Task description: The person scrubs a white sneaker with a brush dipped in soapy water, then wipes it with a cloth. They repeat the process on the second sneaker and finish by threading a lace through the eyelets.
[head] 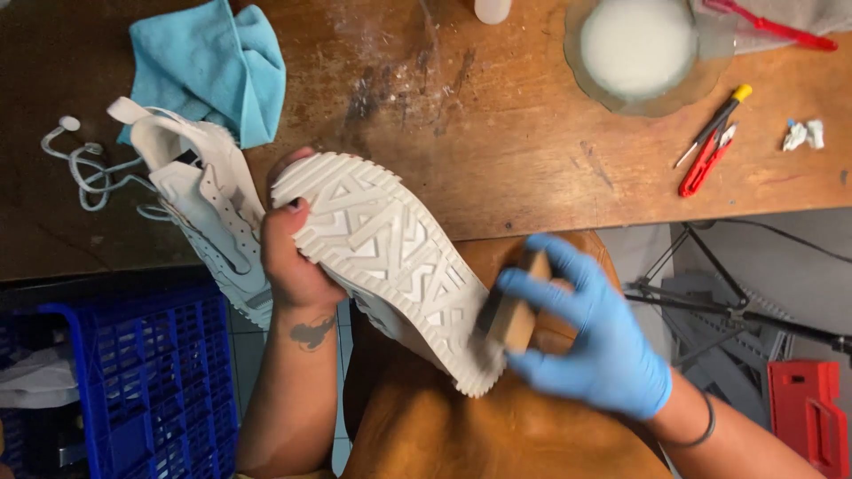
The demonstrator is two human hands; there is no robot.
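Sneaker point(390, 257), white, sole up over your lap at the table point(532, 168) edge; your bare left hand point(293, 257) clamps its toe end; gloved right hand point(590, 333) grips a wooden brush point(515, 310) w/ bristles on the heel tread; prob light, sole stiff but upper soft, likely slippery if wet, so hold by the sole edges; second sneaker point(209, 204), blue cloth point(213, 66) to the left.

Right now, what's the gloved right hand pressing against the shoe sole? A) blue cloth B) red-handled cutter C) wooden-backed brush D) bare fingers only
C: the right hand in a blue glove grips a wooden-backed brush against the heel end of the white shoe, which the bare left hand holds sole-up.
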